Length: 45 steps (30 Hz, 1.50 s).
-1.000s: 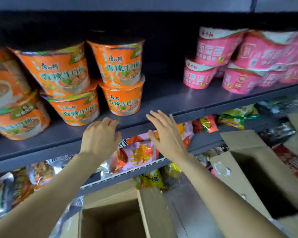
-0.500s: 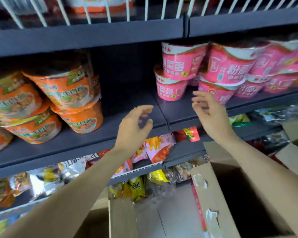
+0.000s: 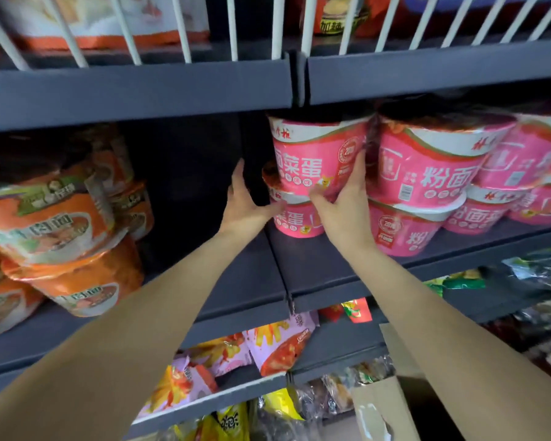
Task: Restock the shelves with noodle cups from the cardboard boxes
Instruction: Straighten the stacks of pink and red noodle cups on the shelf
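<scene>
Two pink noodle cups stand stacked on the dark middle shelf (image 3: 315, 275): an upper cup (image 3: 312, 160) on a lower cup (image 3: 295, 221). My right hand (image 3: 344, 208) grips the upper cup, thumb at its front base and fingers on its right side. My left hand (image 3: 245, 202) presses the stack's left side, fingers upright and thumb on the lower cup's rim. More pink cups (image 3: 433, 173) are stacked to the right. Orange noodle cups (image 3: 54, 218) are piled at the shelf's left end. A gap of bare shelf lies between the two groups.
An open cardboard box (image 3: 385, 405) shows at the bottom right. The shelf below holds snack bags (image 3: 277, 345). The shelf above has a white wire rail (image 3: 185, 30) with packets behind it, close over the cup tops.
Both hands have left the shelf's front edge, moved up and right, and closed around the leftmost pink cup stack. The view has tilted up and shifted right.
</scene>
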Tool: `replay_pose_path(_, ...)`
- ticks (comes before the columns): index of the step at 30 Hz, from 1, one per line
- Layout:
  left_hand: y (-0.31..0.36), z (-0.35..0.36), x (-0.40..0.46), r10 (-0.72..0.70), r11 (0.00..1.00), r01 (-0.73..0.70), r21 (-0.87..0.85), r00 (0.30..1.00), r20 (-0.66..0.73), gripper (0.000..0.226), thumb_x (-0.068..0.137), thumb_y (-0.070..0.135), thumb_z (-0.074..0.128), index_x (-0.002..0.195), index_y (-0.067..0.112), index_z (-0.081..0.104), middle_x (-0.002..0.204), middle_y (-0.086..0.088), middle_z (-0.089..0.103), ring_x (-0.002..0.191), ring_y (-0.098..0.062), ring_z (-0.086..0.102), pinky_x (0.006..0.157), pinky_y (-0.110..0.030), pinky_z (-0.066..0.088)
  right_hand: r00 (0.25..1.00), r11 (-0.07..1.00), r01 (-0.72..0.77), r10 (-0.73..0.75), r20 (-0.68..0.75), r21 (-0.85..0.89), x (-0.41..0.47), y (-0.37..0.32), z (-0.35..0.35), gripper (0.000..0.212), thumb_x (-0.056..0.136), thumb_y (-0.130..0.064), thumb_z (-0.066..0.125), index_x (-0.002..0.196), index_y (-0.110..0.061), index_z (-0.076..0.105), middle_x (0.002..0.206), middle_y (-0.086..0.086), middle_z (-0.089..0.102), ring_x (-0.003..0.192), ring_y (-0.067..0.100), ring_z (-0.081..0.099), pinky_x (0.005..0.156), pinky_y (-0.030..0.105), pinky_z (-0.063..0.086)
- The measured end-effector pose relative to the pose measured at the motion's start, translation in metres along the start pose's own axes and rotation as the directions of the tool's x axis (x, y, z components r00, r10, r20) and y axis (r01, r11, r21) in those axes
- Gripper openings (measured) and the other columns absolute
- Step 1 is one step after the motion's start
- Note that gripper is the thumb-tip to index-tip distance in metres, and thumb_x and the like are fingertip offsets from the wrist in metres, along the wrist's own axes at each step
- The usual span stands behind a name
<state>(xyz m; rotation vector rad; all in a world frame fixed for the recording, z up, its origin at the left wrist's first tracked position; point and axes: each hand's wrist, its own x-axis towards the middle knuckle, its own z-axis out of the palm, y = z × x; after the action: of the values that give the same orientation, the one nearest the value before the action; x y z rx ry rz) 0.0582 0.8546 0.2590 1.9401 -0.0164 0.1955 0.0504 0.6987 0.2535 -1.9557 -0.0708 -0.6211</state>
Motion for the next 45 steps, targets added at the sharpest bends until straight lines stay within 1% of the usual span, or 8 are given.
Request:
replay_pose_path(5, 0.005, 0.015, 0.016, 0.101, 0.994, -0.095, -0.062, 0.989, 0.105, 0.115, 0.069, 0.019, 0.084, 0.152, 0.017, 0.004, 0.142, 0.01, 0.036, 0.126, -0.004, 0.039, 0.096, -0.019, 0.035, 0.995, 0.998, -0.021, 0.015, 0.095, 0.061, 0.021, 0.006, 0.009, 0.092, 0.084, -0.027, 0.068, 0.153, -0.014, 0.007, 0.15, 0.007, 0.034, 0.136, 0.022, 0.037, 0.112, 0.042, 0.034)
replay_pose_path(11, -0.029, 0.028, 0.011, 0.11, 0.98, -0.119, -0.159, 0.992, -0.067, 0.108, 0.071, 0.012, 0.082, 0.152, 0.015, 0.011, 0.147, -0.004, 0.038, 0.124, -0.009, 0.044, 0.102, -0.031, 0.043, 1.0, 0.999, -0.015, 0.016, 0.026, -0.044, 0.006, 0.024, 0.009, 0.078, 0.093, -0.039, 0.055, 0.152, -0.013, 0.012, 0.152, 0.012, 0.022, 0.136, 0.022, 0.033, 0.099, 0.016, 0.024)
replay_pose_path(16, -0.039, 0.025, 0.006, 0.148, 0.96, -0.188, -0.206, 0.97, -0.193, 0.095, 0.065, 0.028, 0.083, 0.145, 0.018, 0.033, 0.13, -0.001, 0.05, 0.113, -0.005, 0.051, 0.096, -0.026, 0.046, 0.991, 0.994, 0.01, -0.025, 0.133, 0.111, 0.016, 0.034, 0.008, 0.075, 0.095, -0.039, 0.052, 0.152, -0.016, 0.009, 0.152, 0.002, 0.034, 0.135, 0.012, 0.036, 0.111, 0.031, 0.031)
replay_pose_path(21, -0.041, 0.018, 0.008, 0.122, 0.927, -0.259, -0.271, 0.892, -0.435, 0.064, 0.079, 0.033, 0.076, 0.132, 0.022, 0.042, 0.116, 0.002, 0.052, 0.108, -0.008, 0.053, 0.092, -0.022, 0.046, 0.961, 0.986, -0.097, 0.057, 0.272, 0.133, 0.038, 0.032, 0.018, 0.061, 0.1, -0.046, 0.034, 0.153, -0.025, 0.01, 0.156, -0.002, 0.026, 0.139, 0.015, 0.031, 0.101, 0.02, 0.026)
replay_pose_path(25, -0.035, 0.021, 0.022, 0.082, 0.963, -0.169, -0.211, 0.926, -0.368, 0.075, 0.079, 0.044, 0.073, 0.142, 0.028, 0.036, 0.142, 0.002, 0.045, 0.124, -0.01, 0.048, 0.102, -0.031, 0.045, 0.998, 0.998, 0.001, 0.003, 0.064, -0.06, 0.035, 0.031, 0.032, 0.055, 0.101, -0.038, 0.035, 0.15, -0.016, 0.02, 0.149, 0.015, 0.028, 0.134, 0.03, 0.034, 0.107, 0.034, 0.028)
replay_pose_path(31, -0.037, 0.04, 0.028, -0.01, 0.947, -0.109, -0.303, 0.931, -0.366, 0.06, 0.085, 0.044, 0.066, 0.136, 0.018, 0.046, 0.131, 0.0, 0.057, 0.118, -0.013, 0.056, 0.101, -0.04, 0.048, 0.932, 0.914, 0.35, -0.362, -0.021, -0.204, 0.009, 0.052, 0.047, 0.06, 0.092, -0.031, 0.054, 0.137, 0.005, 0.036, 0.144, 0.025, 0.029, 0.13, 0.035, 0.041, 0.103, 0.029, 0.038)
replay_pose_path(39, -0.027, 0.044, 0.056, 0.025, 0.992, -0.071, -0.102, 0.919, -0.394, 0.064, 0.087, 0.048, 0.061, 0.138, 0.015, 0.041, 0.132, -0.001, 0.056, 0.116, -0.013, 0.056, 0.094, -0.026, 0.047, 0.972, 0.938, 0.2, -0.155, 0.175, -0.283, 0.047, 0.053, 0.057, 0.074, 0.1, -0.032, 0.041, 0.15, -0.003, -0.006, 0.159, 0.014, -0.012, 0.147, 0.023, 0.005, 0.11, 0.024, 0.02)
replay_pose_path(45, -0.02, 0.043, 0.043, 0.056, 0.995, -0.081, -0.056, 0.934, -0.352, 0.062, 0.092, 0.047, 0.055, 0.144, 0.02, 0.034, 0.141, -0.005, 0.042, 0.116, -0.007, 0.046, 0.094, -0.021, 0.04, 0.955, 0.876, 0.247, -0.146, 0.26, -0.415, 0.048, 0.045, 0.042, 0.077, 0.099, -0.029, 0.045, 0.15, -0.003, -0.007, 0.159, 0.016, -0.009, 0.147, 0.028, 0.0, 0.12, 0.039, 0.012)
